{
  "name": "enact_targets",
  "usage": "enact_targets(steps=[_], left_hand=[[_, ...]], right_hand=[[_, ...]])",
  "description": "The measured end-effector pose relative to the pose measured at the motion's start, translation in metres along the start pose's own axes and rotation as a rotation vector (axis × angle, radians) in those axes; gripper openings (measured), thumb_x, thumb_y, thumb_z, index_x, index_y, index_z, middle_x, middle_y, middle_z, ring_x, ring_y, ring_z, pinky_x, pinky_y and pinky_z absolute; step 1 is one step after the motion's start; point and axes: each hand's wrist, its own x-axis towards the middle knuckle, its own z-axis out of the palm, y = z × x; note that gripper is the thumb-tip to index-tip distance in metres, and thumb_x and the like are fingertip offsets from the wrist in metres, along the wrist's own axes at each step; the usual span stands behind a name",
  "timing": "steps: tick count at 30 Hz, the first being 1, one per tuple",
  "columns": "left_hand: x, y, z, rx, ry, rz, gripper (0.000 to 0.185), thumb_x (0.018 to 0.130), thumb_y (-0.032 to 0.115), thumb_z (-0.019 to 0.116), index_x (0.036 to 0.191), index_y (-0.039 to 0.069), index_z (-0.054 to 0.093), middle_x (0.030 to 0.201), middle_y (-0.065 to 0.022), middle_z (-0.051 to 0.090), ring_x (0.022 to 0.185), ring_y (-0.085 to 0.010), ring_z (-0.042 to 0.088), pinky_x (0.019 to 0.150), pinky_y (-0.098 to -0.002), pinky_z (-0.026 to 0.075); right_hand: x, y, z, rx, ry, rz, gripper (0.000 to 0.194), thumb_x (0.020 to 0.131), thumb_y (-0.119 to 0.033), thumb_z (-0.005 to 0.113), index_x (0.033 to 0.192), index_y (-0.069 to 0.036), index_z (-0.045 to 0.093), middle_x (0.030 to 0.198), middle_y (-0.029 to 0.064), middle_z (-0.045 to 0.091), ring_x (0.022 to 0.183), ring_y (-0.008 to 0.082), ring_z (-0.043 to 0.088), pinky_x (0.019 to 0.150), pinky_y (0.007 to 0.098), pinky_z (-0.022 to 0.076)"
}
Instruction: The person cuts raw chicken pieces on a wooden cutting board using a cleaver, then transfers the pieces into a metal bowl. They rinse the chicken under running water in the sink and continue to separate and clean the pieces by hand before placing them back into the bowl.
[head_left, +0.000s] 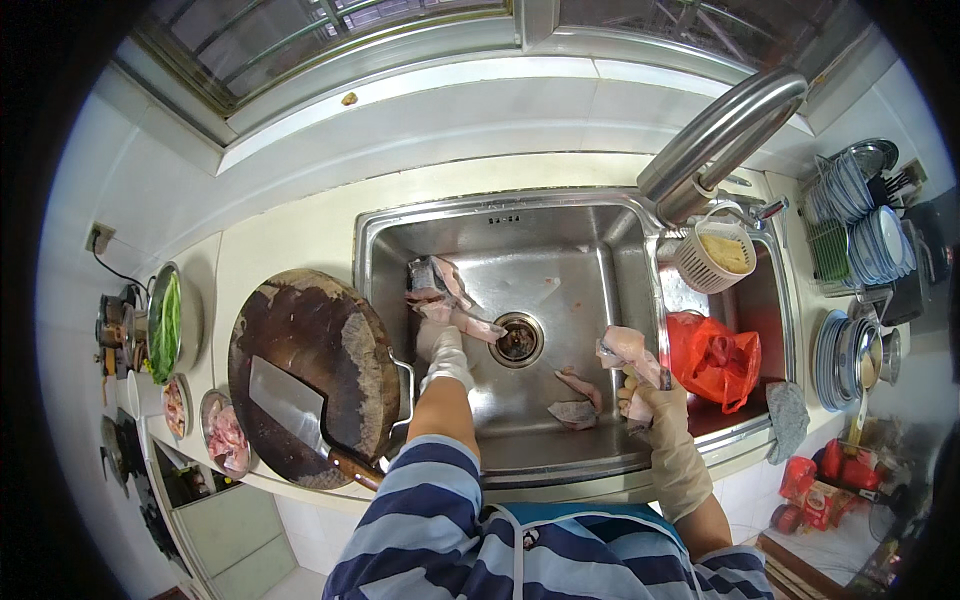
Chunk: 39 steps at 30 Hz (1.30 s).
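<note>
My left hand (442, 349), in a pale glove, reaches into the left part of the steel sink (540, 285) and touches a pile of raw fish pieces (435, 285); its fingertips are hidden, so its grip cannot be told. Over the sink's right side, my gloved right hand (652, 401) holds a long piece of raw fish (626, 349) with grey skin. Smaller fish scraps (576, 412) lie on the basin floor, below and right of the drain (516, 340).
Left stands a round wooden chopping board (300, 322) with a cleaver (289, 401), beside bowls of raw meat (225, 435) and greens (171, 326). Right are a faucet (720, 135), a white basket (712, 259), a red plastic bag (716, 360), a grey cloth (787, 421) and stacked dishes (832, 360).
</note>
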Motion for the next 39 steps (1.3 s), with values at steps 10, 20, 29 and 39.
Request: enact_targets(steps=[10, 20, 29, 39], left_hand=[[-0.129, 0.150, -0.117, -1.352, -0.834, -0.305, 0.039, 0.078, -0.008, 0.050, 0.116, 0.001, 0.053, 0.095, -0.0139, 0.057, 0.081, -0.0275, 0.063, 0.068, -0.0433, 0.056], [-0.125, 0.160, -0.343, -1.108, -0.477, 0.399, 0.036, 0.073, -0.006, 0.059, 0.109, -0.005, 0.060, 0.097, -0.0104, 0.063, 0.081, -0.0210, 0.062, 0.067, -0.0327, 0.052], [-0.060, -0.048, -0.551, -1.297, -0.514, 0.365, 0.055, 0.074, 0.011, 0.056, 0.126, -0.004, 0.048, 0.108, -0.0161, 0.060, 0.094, -0.0268, 0.060, 0.086, -0.0386, 0.049], [0.031, -0.173, -0.600, -1.210, -0.457, 0.172, 0.044, 0.075, -0.001, 0.052, 0.118, -0.004, 0.053, 0.114, -0.0155, 0.061, 0.107, -0.0286, 0.059, 0.101, -0.0412, 0.045]], right_hand=[[0.006, 0.000, 0.009, 0.002, -0.089, -0.122, 0.040, 0.082, 0.000, 0.060, 0.121, 0.005, 0.055, 0.098, 0.0164, 0.066, 0.073, 0.0253, 0.068, 0.059, 0.0345, 0.0569], [0.016, -0.013, 0.033, 0.002, -0.221, -0.272, 0.038, 0.081, -0.010, 0.064, 0.116, 0.005, 0.057, 0.089, 0.0134, 0.065, 0.068, 0.0237, 0.065, 0.057, 0.0347, 0.0567], [-0.044, -0.049, 0.173, -0.195, -0.609, -0.394, 0.047, 0.078, -0.018, 0.068, 0.117, 0.003, 0.054, 0.091, 0.0133, 0.063, 0.061, 0.0174, 0.061, 0.050, 0.0268, 0.0494], [-0.182, 0.046, 0.443, -0.187, -0.927, -0.262, 0.064, 0.078, -0.014, 0.058, 0.137, 0.004, 0.041, 0.098, 0.0175, 0.060, 0.075, 0.0187, 0.065, 0.052, 0.0223, 0.0515]])
